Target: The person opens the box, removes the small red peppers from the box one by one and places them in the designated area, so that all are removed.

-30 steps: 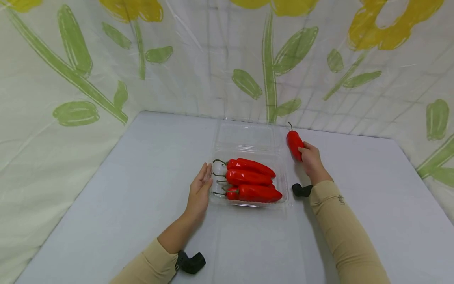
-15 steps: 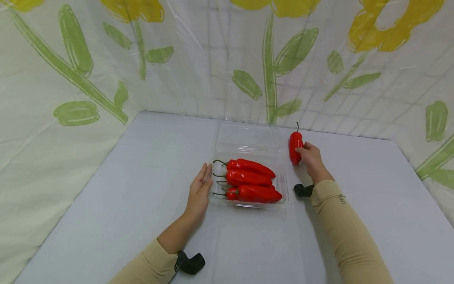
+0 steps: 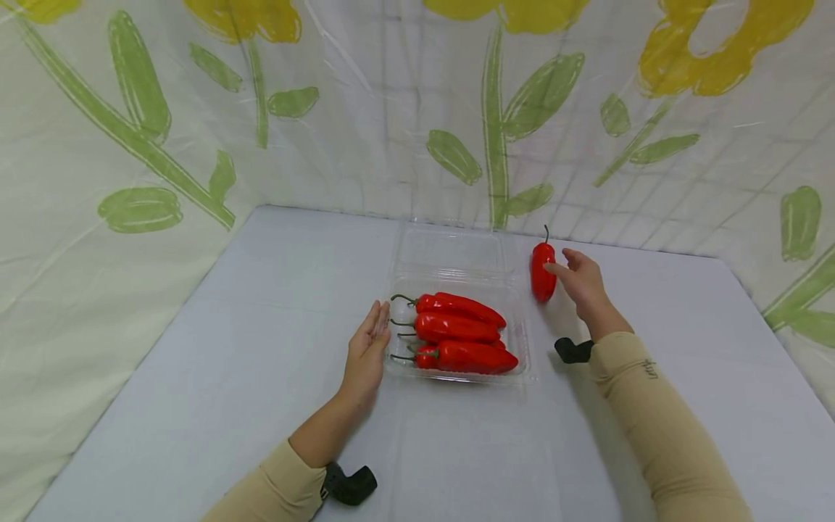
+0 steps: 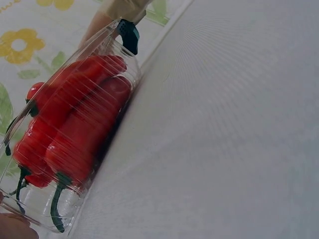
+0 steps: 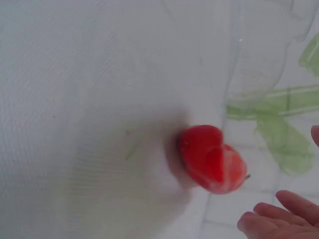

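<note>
Loose pepper (image 3: 543,272): lies on the bench (image 3: 261,406) just right of the clear box (image 3: 457,373), stem toward the back wall; seen end-on in the right wrist view, blurred.
Right hand (image 3: 583,281): fingers spread and relaxed, holding nothing, fingertips just beside the loose pepper (whether the thumb touches its skin, cannot tell).
Left hand (image 3: 367,354): flat and straight-fingered, set against the box's left wall beside the stems, gripping nothing.
Box: lid folded open toward the back; packed peppers (image 3: 459,337) lie crosswise, stems to the left, filling the near part of the tray; bare tray shows at the far part.
Step in hand, as judged: getting a hold on the loose pepper with the box steadied.
Grip: best taken round the thick middle, thumb on one side and fingers on the other (glossy skin looks slippery, so not by the tapered end or the thin stem).
Box steadying: worth keeping the flat palm against the wall, since the thin plastic looks light enough to slide.
Risk: a nudge from the fingertips likely to roll the pepper toward the wall cloth (image 3: 652,181).
</note>
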`<state>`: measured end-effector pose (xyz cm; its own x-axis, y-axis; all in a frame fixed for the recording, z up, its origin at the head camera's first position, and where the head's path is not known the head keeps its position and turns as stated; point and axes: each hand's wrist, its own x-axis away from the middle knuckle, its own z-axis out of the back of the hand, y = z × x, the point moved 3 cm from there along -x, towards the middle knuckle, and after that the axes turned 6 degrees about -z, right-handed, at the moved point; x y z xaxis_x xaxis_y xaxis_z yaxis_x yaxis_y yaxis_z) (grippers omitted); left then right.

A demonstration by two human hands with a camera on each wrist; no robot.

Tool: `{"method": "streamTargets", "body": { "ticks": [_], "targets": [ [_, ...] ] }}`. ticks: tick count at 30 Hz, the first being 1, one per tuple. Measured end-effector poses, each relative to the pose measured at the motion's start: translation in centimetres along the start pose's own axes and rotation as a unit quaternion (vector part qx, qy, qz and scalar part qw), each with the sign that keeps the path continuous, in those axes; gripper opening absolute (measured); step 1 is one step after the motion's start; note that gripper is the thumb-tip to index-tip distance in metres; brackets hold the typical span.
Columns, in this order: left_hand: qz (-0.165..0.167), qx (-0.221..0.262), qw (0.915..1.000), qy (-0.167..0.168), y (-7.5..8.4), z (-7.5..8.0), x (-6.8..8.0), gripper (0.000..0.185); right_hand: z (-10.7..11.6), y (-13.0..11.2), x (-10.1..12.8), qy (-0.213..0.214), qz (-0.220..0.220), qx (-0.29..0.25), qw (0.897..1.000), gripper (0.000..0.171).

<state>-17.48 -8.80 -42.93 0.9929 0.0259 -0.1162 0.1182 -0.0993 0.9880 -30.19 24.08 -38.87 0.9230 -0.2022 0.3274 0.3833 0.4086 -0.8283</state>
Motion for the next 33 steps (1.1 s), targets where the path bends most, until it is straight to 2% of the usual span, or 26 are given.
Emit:
{"method": "streamTargets", "body": {
  "ticks": [6, 9, 13, 17, 25, 33],
  "targets": [
    [0.002, 0.005, 1.0000, 0.001, 0.1, -0.1, 0.0, 0.053, 0.3, -1.2, 1.6, -0.043, 0.038, 0.015, 0.998, 0.070],
    [0.001, 0.008, 1.0000, 0.002, 0.1, -0.1, 0.1, 0.053, 0.3, -1.8, 2.4, -0.076, 0.054, 0.001, 0.996, 0.071],
    [-0.002, 0.010, 0.9999, 0.003, 0.2, -0.1, 0.1, 0.053, 0.0, -2.5, 3.3, -0.123, 0.065, -0.019, 0.990, 0.071],
    [-0.005, 0.012, 0.9999, 0.004, 0.1, -0.1, 0.1, 0.054, -0.5, -3.2, 4.2, -0.146, 0.073, -0.012, 0.986, 0.067],
    [-0.003, -0.003, 1.0000, 0.003, 0.0, -0.1, 0.1, 0.053, -2.3, -4.7, 6.3, -0.179, 0.100, 0.033, 0.978, 0.059],
    [-0.002, -0.008, 1.0000, 0.003, 0.0, 0.0, 0.1, 0.053, -4.9, -5.4, 7.6, -0.262, 0.099, 0.007, 0.960, 0.050]
  ]
}}
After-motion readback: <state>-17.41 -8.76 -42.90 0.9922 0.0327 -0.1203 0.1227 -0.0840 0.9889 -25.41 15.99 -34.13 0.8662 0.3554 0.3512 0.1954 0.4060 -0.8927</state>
